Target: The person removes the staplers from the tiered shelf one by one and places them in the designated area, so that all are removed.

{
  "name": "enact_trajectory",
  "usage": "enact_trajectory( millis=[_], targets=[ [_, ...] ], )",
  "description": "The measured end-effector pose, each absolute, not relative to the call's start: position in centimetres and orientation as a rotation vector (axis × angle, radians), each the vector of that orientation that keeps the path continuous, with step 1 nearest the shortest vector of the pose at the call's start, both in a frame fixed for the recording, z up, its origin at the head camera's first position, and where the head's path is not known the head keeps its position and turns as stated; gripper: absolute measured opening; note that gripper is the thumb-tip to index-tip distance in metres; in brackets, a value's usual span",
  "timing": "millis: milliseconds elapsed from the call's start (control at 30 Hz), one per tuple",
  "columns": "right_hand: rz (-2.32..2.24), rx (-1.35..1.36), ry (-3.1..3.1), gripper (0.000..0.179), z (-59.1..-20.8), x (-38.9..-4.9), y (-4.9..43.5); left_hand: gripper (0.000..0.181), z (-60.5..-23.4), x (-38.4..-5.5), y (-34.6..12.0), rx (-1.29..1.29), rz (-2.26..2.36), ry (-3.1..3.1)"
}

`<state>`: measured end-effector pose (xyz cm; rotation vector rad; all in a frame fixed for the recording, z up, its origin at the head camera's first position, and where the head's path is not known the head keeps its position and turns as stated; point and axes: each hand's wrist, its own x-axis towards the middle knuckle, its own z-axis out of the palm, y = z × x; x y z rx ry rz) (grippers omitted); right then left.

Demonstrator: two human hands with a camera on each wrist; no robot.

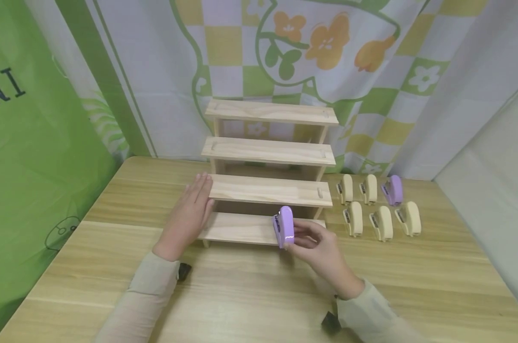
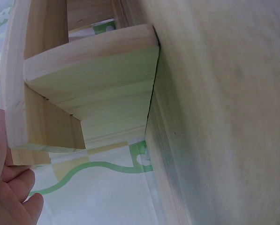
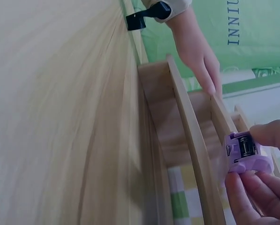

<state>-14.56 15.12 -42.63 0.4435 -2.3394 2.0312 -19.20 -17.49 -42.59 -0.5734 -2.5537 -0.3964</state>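
Note:
My right hand pinches a small purple stapler between thumb and fingertips, upright over the right part of the lowest board of a stepped wooden shelf. In the right wrist view the dark, spring-like inner part of the stapler faces the camera. My left hand rests at the left end of the second board from the bottom, its fingers straight along that end. The left wrist view catches only some of its fingers beside the pale shelf boards.
Right of the shelf, several cream staplers and another purple stapler stand in two rows on the wooden table. A patterned curtain hangs close behind the shelf, with green cloth on the left.

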Motion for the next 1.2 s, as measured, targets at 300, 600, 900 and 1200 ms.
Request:
enact_trajectory(
  millis=[300, 600, 900, 1200],
  targets=[
    [2.017, 0.248, -2.393, 0.058, -42.0, -13.9, 18.2, 0.059, -42.5, -19.2, -17.4, -0.582, -0.403, -2.529],
    [1.809, 0.313, -2.436, 0.054, -41.4, -13.2, 21.7, 0.058, -42.4, -19.2, -17.5, -0.583, -0.399, -2.54],
    [1.603, 0.302, -2.475, 0.053, -41.6, -12.5, 24.9, 0.057, -42.4, -19.2, -17.5, -0.574, -0.394, -2.566],
    [1.56, 0.15, -2.546, 0.057, -42.0, -11.6, 27.9, 0.058, -42.5, -19.2, -17.5, -0.569, -0.386, -2.575]
  ],
)
